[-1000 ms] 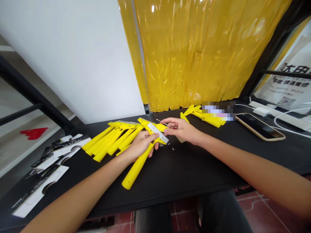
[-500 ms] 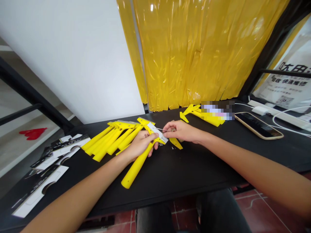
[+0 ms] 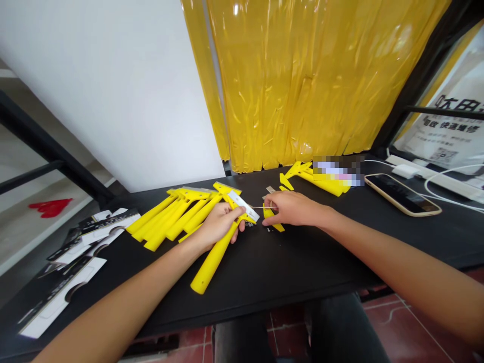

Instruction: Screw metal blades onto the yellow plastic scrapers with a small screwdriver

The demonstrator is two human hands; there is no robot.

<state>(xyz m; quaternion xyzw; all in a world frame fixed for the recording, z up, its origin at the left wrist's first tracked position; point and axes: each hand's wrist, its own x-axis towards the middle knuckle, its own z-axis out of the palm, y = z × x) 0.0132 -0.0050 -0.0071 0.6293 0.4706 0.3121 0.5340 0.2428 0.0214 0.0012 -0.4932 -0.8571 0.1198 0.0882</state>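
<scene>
My left hand (image 3: 220, 223) is closed around a yellow scraper (image 3: 212, 262), its handle slanting down toward the table's front edge. The thumb presses a silvery blade plate (image 3: 237, 199) on the scraper's head. In my right hand (image 3: 293, 207) is a thin metal rod (image 3: 259, 207), pointing left toward the blade; its tip shape is too small to make out. Partly under the right fingers lies a loose yellow head piece (image 3: 278, 227). Tiny screws (image 3: 249, 225) are scattered between the hands on the black table. The right thumb and index tips hover near a few of them.
Several yellow scrapers (image 3: 162, 217) lie side by side left of my hands. Black-and-white cardboard sleeves (image 3: 64, 297) are piled farther left. More yellow scraper parts (image 3: 325, 184) lie at the back right, beside a phone (image 3: 403, 194) and white cables. Yellow plastic strips (image 3: 302, 91) hang behind.
My right hand has moved right and slightly down with the rod, away from the blade, toward the loose head piece. The left hand and scraper have barely shifted.
</scene>
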